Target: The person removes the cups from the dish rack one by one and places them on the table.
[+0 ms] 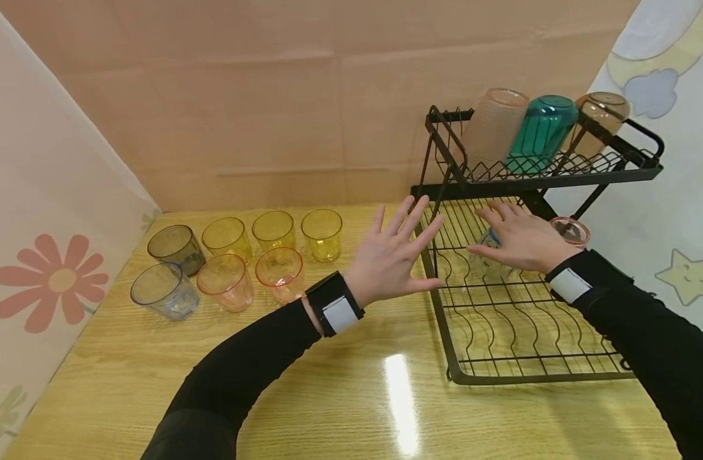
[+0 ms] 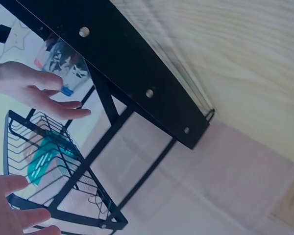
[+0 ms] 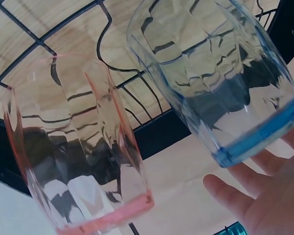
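My left hand [image 1: 388, 259] hovers beside the left edge of the black dish rack [image 1: 454, 370], fingers spread and holding nothing. Over the rack's lower tier, my right hand [image 1: 523, 239] is at the base of an upside-down clear glass with a blue bottom [image 3: 220, 83]. Its fingers are extended and not wrapped round the glass; whether they touch it is hard to tell. That glass is partly hidden by the hand in the head view. To its right stands an upside-down pinkish glass [image 3: 83, 156], also on the lower tier.
On the upper tier stand upside-down a pale pink glass [image 1: 491, 134], a teal glass [image 1: 541, 134] and an amber glass [image 1: 601, 124]. Several upright glasses cluster at the table's left, among them a grey one [image 1: 181, 252], a clear one [image 1: 167, 294] and a yellow one [image 1: 322, 236].
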Available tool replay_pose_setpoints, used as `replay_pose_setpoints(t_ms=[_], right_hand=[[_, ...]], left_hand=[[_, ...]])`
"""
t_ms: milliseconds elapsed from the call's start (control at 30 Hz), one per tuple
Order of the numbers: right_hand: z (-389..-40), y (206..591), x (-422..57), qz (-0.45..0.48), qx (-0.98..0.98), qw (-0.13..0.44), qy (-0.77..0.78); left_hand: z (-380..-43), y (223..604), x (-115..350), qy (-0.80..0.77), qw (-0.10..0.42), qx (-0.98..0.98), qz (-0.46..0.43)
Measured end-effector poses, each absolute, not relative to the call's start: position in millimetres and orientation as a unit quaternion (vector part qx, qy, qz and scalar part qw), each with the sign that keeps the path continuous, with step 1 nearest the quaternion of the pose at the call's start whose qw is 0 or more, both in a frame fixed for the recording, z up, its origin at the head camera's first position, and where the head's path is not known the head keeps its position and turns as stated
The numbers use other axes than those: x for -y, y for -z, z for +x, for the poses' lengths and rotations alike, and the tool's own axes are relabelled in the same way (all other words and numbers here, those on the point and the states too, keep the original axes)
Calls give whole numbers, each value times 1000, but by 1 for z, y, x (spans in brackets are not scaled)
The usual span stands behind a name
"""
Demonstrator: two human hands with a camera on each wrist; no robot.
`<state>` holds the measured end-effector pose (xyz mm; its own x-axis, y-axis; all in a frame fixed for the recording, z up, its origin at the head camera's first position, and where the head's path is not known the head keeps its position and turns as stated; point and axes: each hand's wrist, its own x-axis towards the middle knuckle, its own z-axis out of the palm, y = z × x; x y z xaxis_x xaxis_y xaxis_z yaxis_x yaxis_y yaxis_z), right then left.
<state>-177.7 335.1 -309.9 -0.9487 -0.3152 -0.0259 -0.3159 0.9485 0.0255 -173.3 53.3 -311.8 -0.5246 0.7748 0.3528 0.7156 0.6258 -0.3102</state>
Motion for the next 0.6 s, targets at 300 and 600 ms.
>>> replay_pose_setpoints(t_ms=[300,600], right_hand=[[-184,324,-337,-153,-988,15,1],[-187,331,-340,-153,-988,-18,-14]], left_hand=[[-167,317,-76,-60,214,877,-425],[-160,323,-96,-48,186,888,-417]])
